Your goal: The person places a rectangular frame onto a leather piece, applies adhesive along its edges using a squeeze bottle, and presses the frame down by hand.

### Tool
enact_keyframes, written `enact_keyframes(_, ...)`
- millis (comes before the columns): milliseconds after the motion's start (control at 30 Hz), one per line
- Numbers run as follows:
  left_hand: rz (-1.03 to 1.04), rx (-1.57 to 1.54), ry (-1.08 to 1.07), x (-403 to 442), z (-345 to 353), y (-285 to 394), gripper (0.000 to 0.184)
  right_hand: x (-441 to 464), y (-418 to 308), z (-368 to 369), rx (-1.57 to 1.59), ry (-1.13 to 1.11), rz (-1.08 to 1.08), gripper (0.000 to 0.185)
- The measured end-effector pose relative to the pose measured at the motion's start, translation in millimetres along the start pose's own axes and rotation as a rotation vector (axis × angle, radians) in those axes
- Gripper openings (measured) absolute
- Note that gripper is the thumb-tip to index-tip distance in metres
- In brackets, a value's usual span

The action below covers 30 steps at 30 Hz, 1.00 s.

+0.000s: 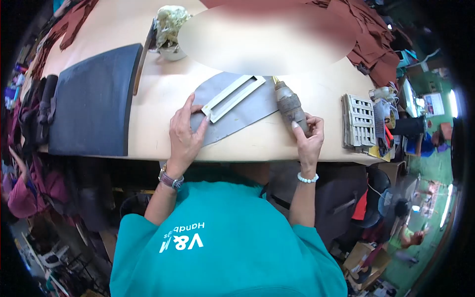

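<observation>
A grey flat piece [232, 123] with a curved edge lies on the table, and a pale slotted template [242, 94] rests slantwise over it. My left hand [185, 129] is at the template's lower left end, thumb and a finger against its corners, the other fingers spread. In my right hand [310, 136] is a bottle [289, 103] with a pointed brass-coloured tip and brown wrapping round its body. It leans with the tip up and to the left, near the grey piece's right edge. My right fingers are wrapped round its lower end, partly hidden behind it.
A dark board [94, 101] covers the table's left side. Behind it stands a cup [172, 52] topped with a crusted, yellowish mass. To the right are a stack of slotted pale templates [358, 121] and a holder of tools [386, 119]. Reddish-brown pieces [368, 37] are heaped at the far right.
</observation>
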<state>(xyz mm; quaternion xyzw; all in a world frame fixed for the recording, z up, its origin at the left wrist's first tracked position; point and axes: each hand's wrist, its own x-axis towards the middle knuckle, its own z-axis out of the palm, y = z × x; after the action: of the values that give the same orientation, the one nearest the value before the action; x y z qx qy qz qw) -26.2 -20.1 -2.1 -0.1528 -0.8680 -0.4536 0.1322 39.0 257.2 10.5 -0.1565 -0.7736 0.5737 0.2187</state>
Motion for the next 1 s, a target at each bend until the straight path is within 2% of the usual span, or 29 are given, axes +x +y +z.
enact_keyframes(133,-0.021,-0.008,-0.02,-0.6,-0.1,0.2,0.062,18.0,-58.1,15.6,-0.615,0.03,-0.413,0.025)
enact_keyframes(233,-0.011,-0.002,-0.02,-1.2,-0.3,-1.3,0.062,43.0,-78.6,50.0,-0.762,-0.13,-0.543,0.027)
enact_keyframes(333,0.041,0.037,-0.016,-0.8,-1.1,-0.6,0.061,67.6,-61.3,89.6,-1.07,-0.227,-0.537,0.031)
enact_keyframes(433,0.027,0.015,-0.012,-1.1,-1.0,-1.5,0.061,76.4,-55.9,105.5,-1.27,-0.364,-0.424,0.036)
enact_keyframes(533,0.024,0.017,-0.022,-1.4,-0.7,-3.1,0.061,71.8,-61.6,110.0,-1.273,-0.428,-0.338,0.034)
enact_keyframes(667,0.045,0.033,-0.028,-0.2,-0.4,-1.8,0.058,71.6,-51.3,111.8,-1.28,-0.329,-0.334,0.038)
enact_keyframes(767,0.059,0.031,-0.025,-1.1,0.6,-4.2,0.058,73.9,-54.6,110.9,-1.249,-0.386,-0.265,0.039)
enact_keyframes(867,0.043,0.019,-0.034,-1.7,0.2,-1.6,0.058,68.1,-64.3,107.1,-1.189,-0.321,-0.324,0.038)
enact_keyframes(1000,0.006,-0.006,-0.055,-2.7,-0.3,-1.6,0.058,66.3,-85.3,96.6,-1.051,-0.195,-0.431,0.025)
